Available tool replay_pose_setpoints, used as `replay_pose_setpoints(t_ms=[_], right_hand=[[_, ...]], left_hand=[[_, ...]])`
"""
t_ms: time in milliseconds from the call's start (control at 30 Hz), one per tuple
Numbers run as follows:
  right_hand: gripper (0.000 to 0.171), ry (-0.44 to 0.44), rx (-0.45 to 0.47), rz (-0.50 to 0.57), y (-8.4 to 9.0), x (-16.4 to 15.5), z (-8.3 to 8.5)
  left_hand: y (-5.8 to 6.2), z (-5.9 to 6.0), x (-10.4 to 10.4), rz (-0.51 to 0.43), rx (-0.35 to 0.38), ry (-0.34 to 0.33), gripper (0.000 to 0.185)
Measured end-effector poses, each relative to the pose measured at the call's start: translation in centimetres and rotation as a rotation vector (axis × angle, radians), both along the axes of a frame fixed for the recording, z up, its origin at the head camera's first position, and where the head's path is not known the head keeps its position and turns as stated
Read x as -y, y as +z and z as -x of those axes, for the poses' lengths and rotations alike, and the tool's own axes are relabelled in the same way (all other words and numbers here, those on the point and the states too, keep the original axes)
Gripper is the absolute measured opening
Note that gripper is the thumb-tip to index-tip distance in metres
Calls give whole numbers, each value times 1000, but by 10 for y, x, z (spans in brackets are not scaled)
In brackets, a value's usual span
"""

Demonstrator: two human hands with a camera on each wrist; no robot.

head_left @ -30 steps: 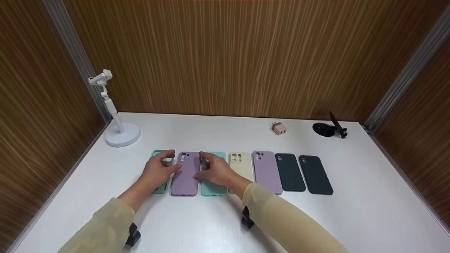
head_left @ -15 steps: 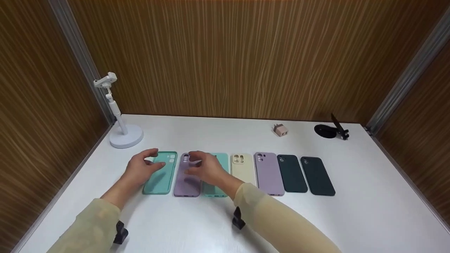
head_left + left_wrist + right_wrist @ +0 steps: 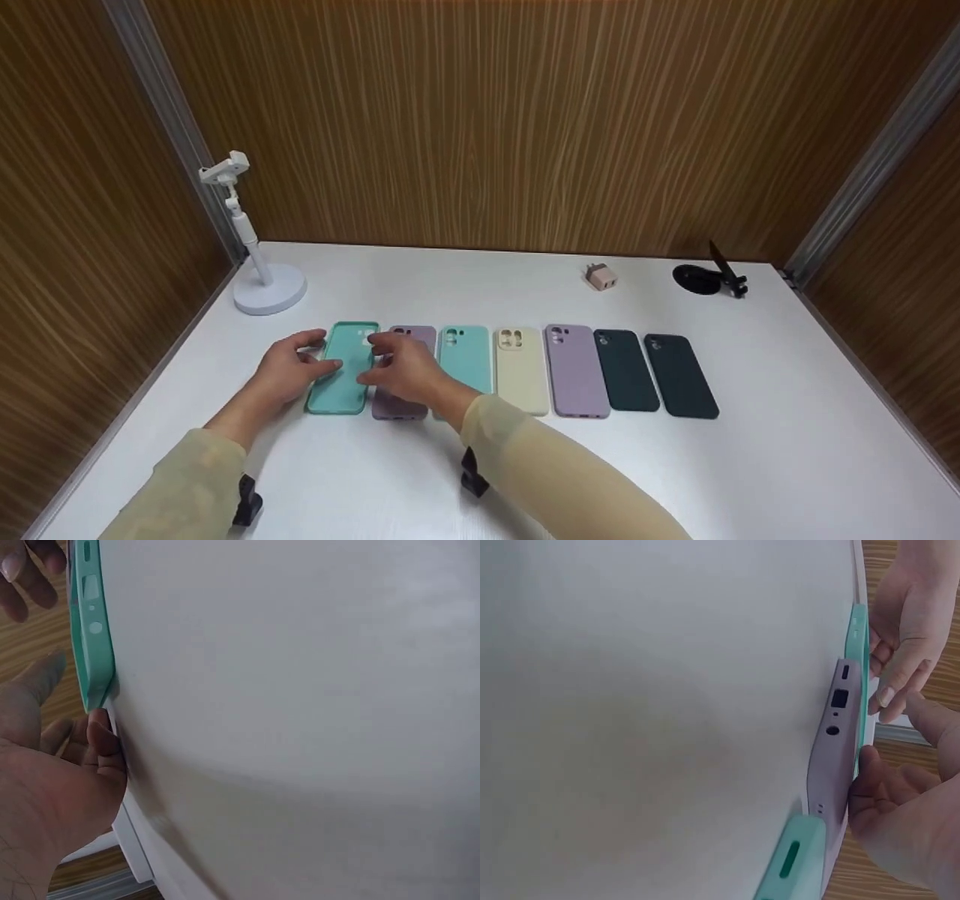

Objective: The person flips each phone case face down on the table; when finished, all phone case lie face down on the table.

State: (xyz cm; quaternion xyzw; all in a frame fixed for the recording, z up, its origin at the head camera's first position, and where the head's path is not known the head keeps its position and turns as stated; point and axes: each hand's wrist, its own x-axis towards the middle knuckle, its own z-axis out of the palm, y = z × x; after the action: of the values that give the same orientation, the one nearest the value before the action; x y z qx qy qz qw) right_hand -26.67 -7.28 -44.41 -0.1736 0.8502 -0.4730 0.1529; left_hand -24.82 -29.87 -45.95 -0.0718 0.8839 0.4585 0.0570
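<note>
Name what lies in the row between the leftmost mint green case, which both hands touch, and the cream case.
Between the mint green case and the cream case lie a lilac case, partly under the right hand, then a second mint case; the head view shows this.

White round-based phone stand point(image 3: 259, 277) back left of white table point(image 3: 787, 465); pink plug charger point(image 3: 601, 277), black folding stand point(image 3: 705, 277) back right; wood-grain walls point(image 3: 480, 120) around.

left hand point(image 3: 289, 371): fingers relaxed, extended | right hand point(image 3: 405, 369): fingers loosely curved
</note>
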Motion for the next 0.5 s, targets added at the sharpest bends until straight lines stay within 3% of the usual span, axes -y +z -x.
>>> replay_pose_setpoints(t_ms=[233, 500], right_hand=[[71, -33, 3, -130, -2, 2, 2], [74, -27, 53, -138, 1, 7, 1]], left_hand=[[-4, -2, -4, 3, 0, -2, 76], [-3, -4, -3, -17, 8, 2, 77]])
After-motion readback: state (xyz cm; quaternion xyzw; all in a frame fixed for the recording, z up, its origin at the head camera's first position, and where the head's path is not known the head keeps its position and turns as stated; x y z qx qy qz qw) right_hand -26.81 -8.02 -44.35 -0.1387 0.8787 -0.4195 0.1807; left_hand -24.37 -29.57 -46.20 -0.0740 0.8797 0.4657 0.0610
